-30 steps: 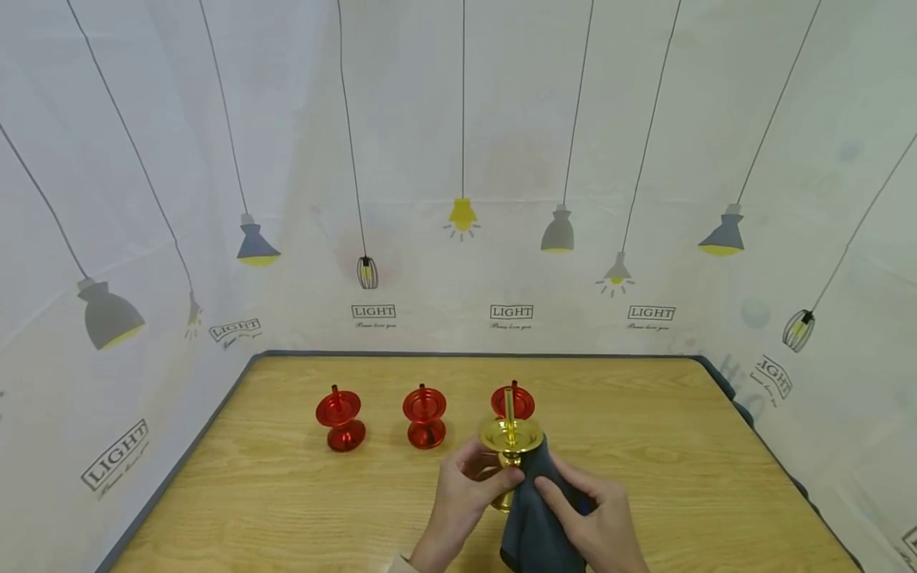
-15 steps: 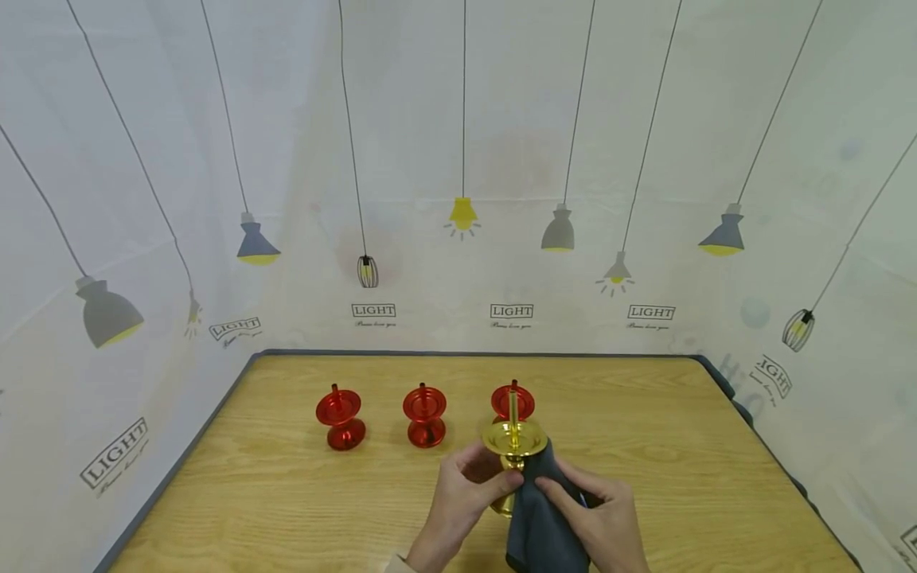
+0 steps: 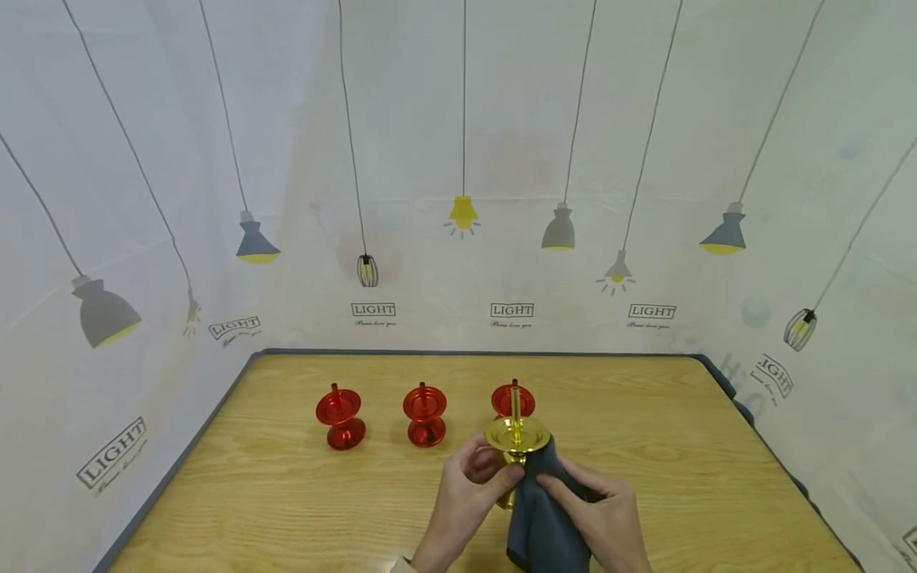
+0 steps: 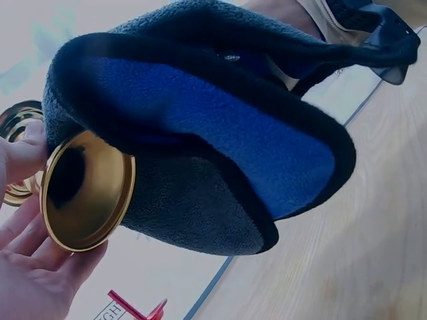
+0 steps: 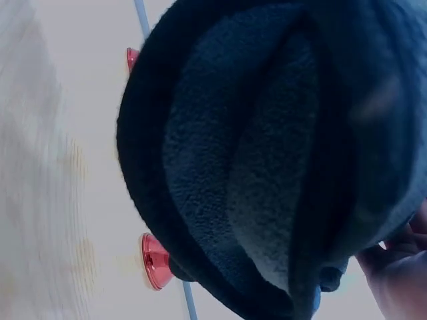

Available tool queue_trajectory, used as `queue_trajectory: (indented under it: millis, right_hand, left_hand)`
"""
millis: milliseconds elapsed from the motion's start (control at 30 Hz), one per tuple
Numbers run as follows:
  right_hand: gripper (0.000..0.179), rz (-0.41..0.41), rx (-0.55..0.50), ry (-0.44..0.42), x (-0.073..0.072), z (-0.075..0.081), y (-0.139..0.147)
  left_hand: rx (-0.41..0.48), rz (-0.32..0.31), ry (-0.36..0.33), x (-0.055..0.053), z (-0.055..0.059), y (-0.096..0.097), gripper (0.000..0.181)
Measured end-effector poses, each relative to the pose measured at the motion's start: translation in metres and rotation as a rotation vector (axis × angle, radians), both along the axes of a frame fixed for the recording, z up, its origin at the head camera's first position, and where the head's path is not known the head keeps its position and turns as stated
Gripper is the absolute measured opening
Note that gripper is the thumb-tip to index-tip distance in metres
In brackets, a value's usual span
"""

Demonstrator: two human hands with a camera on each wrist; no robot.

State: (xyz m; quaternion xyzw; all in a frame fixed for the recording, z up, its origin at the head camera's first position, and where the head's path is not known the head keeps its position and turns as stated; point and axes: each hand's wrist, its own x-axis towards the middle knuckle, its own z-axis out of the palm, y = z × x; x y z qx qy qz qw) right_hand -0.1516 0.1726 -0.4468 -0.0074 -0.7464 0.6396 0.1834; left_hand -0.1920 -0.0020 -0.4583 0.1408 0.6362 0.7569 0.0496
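Observation:
A gold candle holder (image 3: 517,434), with a dish and an upright tube on top, is held upright over the table in the head view. My left hand (image 3: 466,497) grips it by its stem from the left. In the left wrist view the hollow underside of its base (image 4: 90,193) faces the camera, with the fingers of my left hand (image 4: 40,260) around the stem. From the right, my right hand (image 3: 602,509) pinches a grey-blue cloth (image 3: 544,517) against the holder's stem and dish. The cloth's folds (image 5: 267,147) fill most of the right wrist view.
Three red candle holders stand in a row at the back: one on the left (image 3: 346,418), one in the middle (image 3: 425,414), and one on the right (image 3: 526,398) partly hidden behind the gold one. The wooden table (image 3: 286,501) meets a white printed curtain (image 3: 430,119) behind.
The gold candle holder has shifted slightly to the right, dipping and rising a little, with both hands and the cloth moving along. The red holders have stayed in place.

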Motion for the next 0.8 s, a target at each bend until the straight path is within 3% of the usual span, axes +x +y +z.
queue_trajectory:
  millis: [200, 433, 667, 800]
  right_hand:
    - [0.036, 0.011, 0.006, 0.017, -0.003, -0.002, 0.000]
    - [0.036, 0.018, -0.024, 0.030, -0.007, -0.005, -0.002]
    - [0.037, 0.018, -0.037, -0.021, -0.010, -0.006, -0.004]
    - [0.038, 0.018, -0.031, -0.057, -0.012, -0.007, -0.006]
  left_hand:
    - [-0.033, 0.005, 0.030, -0.002, 0.000, -0.004, 0.042]
    - [-0.014, -0.018, 0.071, -0.009, -0.003, -0.007, 0.030]
    - [-0.072, -0.019, 0.052, -0.012, -0.004, -0.014, 0.037]
    - [-0.055, -0.049, 0.024, -0.014, -0.004, -0.018, 0.043]
